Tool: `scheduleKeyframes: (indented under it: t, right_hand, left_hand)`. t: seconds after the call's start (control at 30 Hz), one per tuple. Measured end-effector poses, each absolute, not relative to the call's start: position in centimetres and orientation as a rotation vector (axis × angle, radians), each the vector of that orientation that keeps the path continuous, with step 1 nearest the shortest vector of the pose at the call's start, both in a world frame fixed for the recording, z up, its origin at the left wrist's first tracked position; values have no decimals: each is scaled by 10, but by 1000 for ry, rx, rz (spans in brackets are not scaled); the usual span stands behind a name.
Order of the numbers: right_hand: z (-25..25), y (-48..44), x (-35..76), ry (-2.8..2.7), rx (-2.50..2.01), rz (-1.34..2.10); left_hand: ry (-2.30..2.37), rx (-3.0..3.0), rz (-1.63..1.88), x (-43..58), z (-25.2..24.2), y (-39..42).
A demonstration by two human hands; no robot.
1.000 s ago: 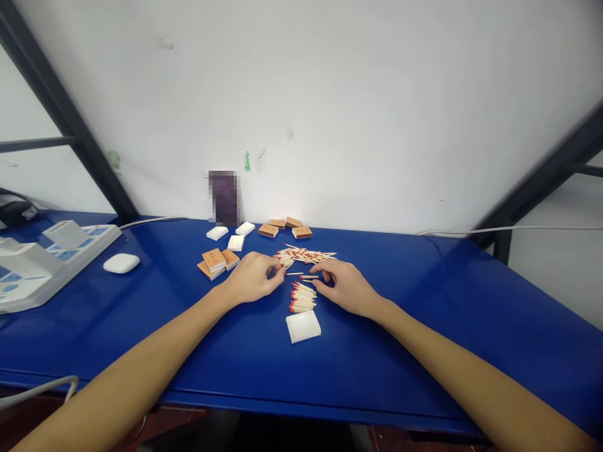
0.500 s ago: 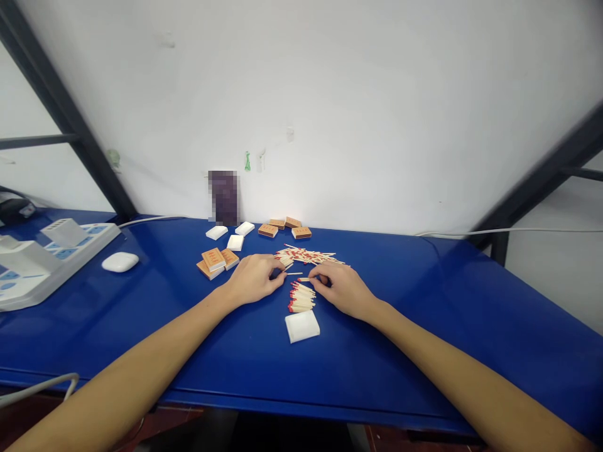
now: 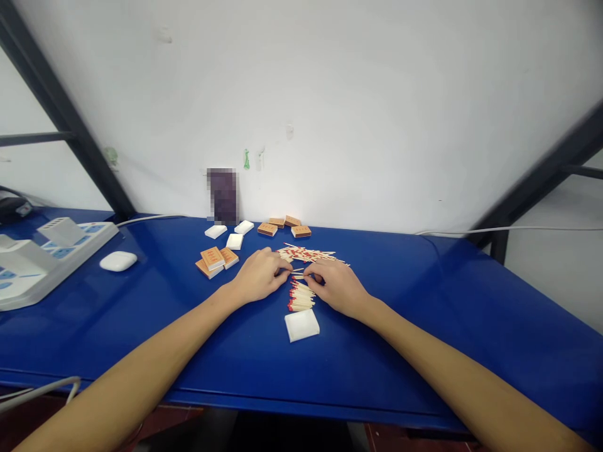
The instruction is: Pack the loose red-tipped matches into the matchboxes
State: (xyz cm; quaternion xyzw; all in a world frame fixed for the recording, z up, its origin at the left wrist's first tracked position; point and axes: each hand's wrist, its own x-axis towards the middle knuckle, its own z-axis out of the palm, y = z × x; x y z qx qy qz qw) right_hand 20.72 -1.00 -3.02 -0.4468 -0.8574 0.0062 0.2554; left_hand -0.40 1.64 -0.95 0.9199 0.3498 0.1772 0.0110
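Observation:
My left hand (image 3: 260, 276) rests on the blue table (image 3: 424, 301) with its fingers curled, the fingertips pinched at a matchstick (image 3: 298, 270). My right hand (image 3: 335, 286) lies opposite it, fingers bent and pinching the same small stick from the other end. Between and just below the hands lies a tidy bundle of red-tipped matches (image 3: 301, 297). A loose heap of matches (image 3: 308, 254) spreads behind the hands. A white inner matchbox tray (image 3: 302, 325) sits close in front of the bundle.
Orange matchbox sleeves (image 3: 215, 260) lie left of my left hand, more (image 3: 284, 226) near the wall, with white trays (image 3: 230, 234) beside them. A white earbud case (image 3: 118, 261) and a white-and-blue power strip (image 3: 42, 257) occupy the left. Cables run along the wall.
Both hands have crept a little away from me toward the loose heap and closer together, fingertips now meeting over one matchstick. The bundle and tray stay put.

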Motion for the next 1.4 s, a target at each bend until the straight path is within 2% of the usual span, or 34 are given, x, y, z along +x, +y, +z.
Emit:
scheduleKeyframes:
  t: [0.87, 1.4]
  right_hand:
    - [-29, -15, 214, -2266, -1368, 179]
    - [-24, -22, 215, -2321, -1280, 252]
  left_hand:
    - [970, 2829, 500, -16, -9, 6]
    - [898, 2773, 431, -17, -6, 4]
